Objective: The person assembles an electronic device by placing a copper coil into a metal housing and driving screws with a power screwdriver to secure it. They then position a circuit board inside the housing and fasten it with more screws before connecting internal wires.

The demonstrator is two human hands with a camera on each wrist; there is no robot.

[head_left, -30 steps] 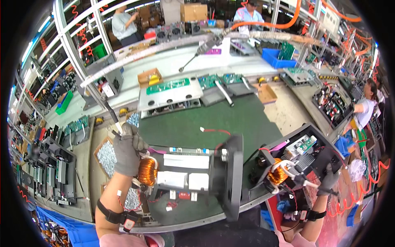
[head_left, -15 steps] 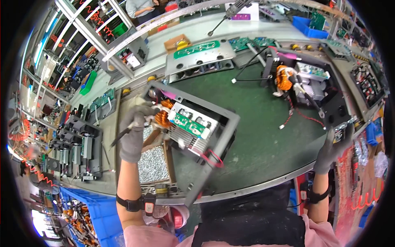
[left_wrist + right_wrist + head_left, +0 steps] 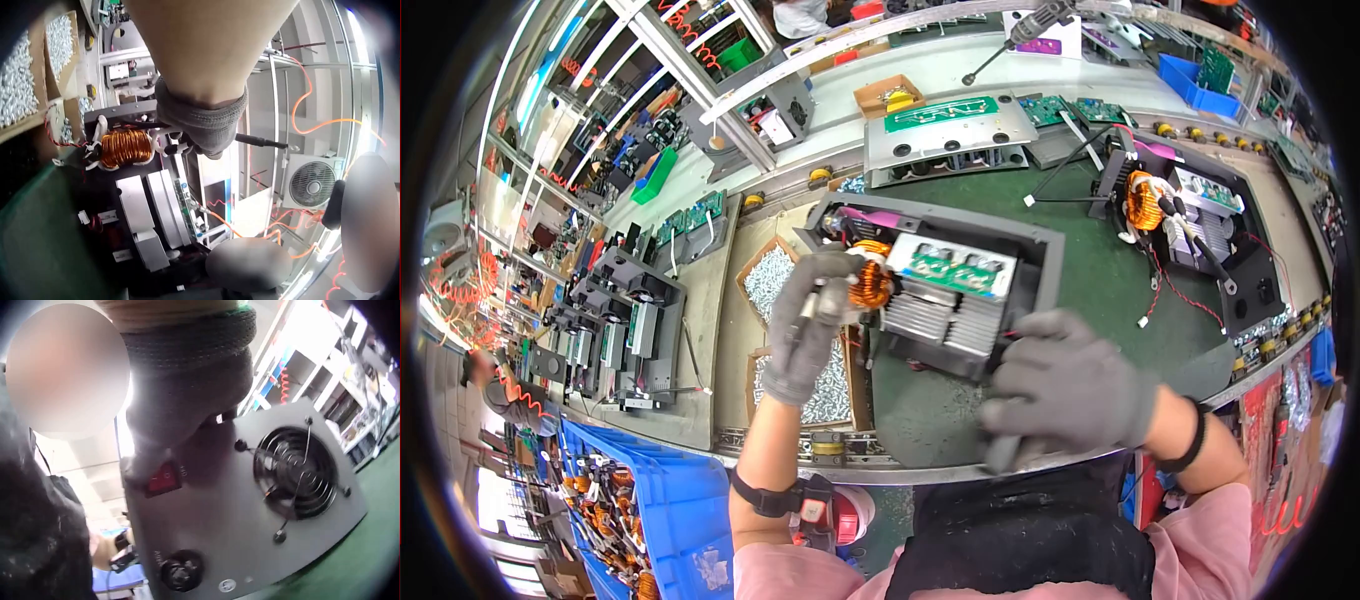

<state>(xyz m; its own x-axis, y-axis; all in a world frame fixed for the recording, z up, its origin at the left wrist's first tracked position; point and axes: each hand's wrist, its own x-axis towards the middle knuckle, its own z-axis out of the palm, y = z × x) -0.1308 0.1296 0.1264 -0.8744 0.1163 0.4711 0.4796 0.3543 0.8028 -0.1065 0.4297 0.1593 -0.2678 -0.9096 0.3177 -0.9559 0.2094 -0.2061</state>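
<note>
Two risks stand out from where you are, as I judge it. Your left hand [image 3: 808, 325] has its fingers [image 3: 199, 128] curled tight round a thin dark tool [image 3: 262, 142]. That hand sits right against the copper coil [image 3: 870, 285] at the far-left corner of the open black chassis [image 3: 945, 300], so a slip of the tool could scrape the winding or snag the thin red wires [image 3: 50, 125] beside it. The chassis lies on the green desk [image 3: 1100, 290], just beside the cardboard trays of screws [image 3: 772, 280]; a shove to your left could knock a tray and scatter screws into the open unit. Your right hand [image 3: 1068, 388] clasps the end panel [image 3: 250, 506] nearest you, fingers [image 3: 150, 450] bent over its edge. One glove tip touches the red rocker switch [image 3: 164, 480], not far from the fan grille [image 3: 305, 472]. Pressing there could flip the switch, and a slack hold could let the unit tip. I cannot tell whether the chassis rests flat or is tilted.
</note>
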